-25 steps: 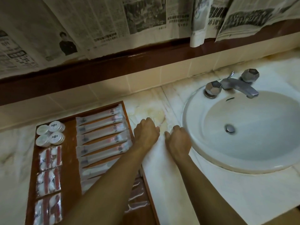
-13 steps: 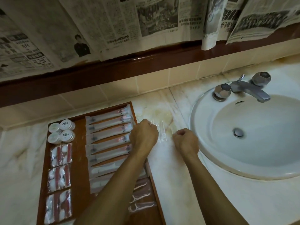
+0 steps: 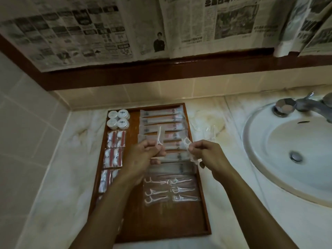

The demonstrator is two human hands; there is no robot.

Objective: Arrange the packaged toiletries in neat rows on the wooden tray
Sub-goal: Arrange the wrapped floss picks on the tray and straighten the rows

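You're mostly done: wooden tray (image 3: 201, 209) holds neat rows, each hand, left hand (image 3: 143, 157) and right hand (image 3: 208, 155), pinches a floss pick packet (image 3: 159, 139) above it, and maybe a few packets (image 3: 209, 131) wait beside it on the bench (image 3: 242, 203).

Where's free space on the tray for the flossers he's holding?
Bare wood on the tray: the near strip below the flosser rows, and a narrow lane between the left column of packs and the toothbrush packs. The far half is crowded. Left hand and right hand each hold flossers.
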